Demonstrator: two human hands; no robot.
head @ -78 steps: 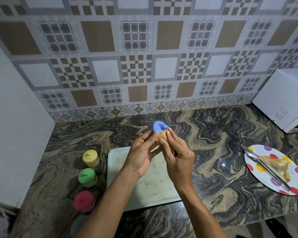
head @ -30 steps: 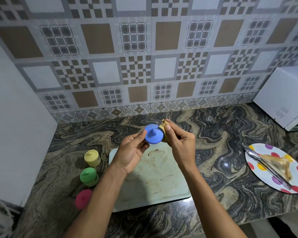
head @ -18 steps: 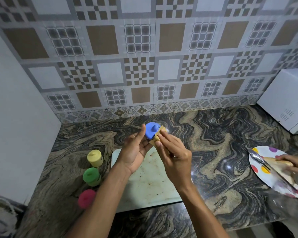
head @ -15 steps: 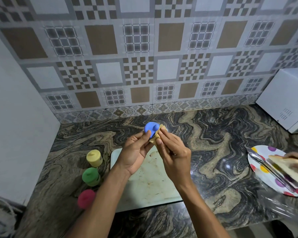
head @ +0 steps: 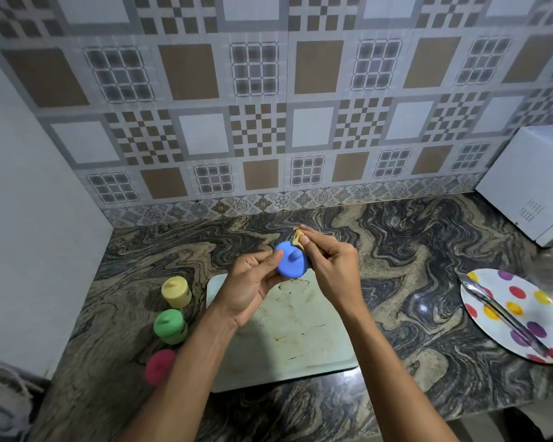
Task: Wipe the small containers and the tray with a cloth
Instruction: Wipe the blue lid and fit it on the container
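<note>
My left hand (head: 251, 283) holds a small blue container (head: 290, 260) above the far end of a stained white tray (head: 288, 339), its lid with a small knob turned toward me. My right hand (head: 331, 264) pinches a folded tan cloth (head: 297, 236) against the container's upper right edge. Most of the cloth is hidden in my fingers. A yellow container (head: 176, 291), a green container (head: 170, 327) and a pink container (head: 159, 366) stand in a row on the counter left of the tray.
A polka-dot plate (head: 521, 314) with metal tongs (head: 502, 314) lies at the right on the marbled counter (head: 412, 282). A white microwave (head: 533, 180) stands at the far right. A white wall panel closes off the left side.
The blue container has turned so its lid faces me, and my right hand moved the cloth to its upper edge. Another person's hand took the food off the plate and left the view.
</note>
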